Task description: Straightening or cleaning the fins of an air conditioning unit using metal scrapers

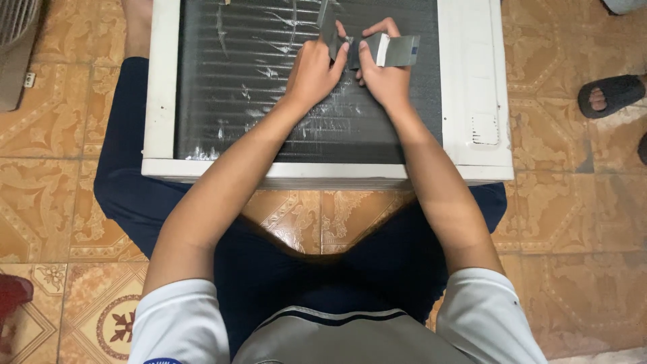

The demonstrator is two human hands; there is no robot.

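Our left hand [311,71] and right hand [384,74] meet over the unit [472,87] — a white-framed box with a dark finned coil [229,87] lying face up on our lap. Both hands are closed on one grey strip [397,50]: the left pinches its darker end, the right grips the flat lighter end, which juts out to the right. The coil shows bent, shiny patches. A sandalled foot [610,94] rests on the tiled floor [40,195] nearby.
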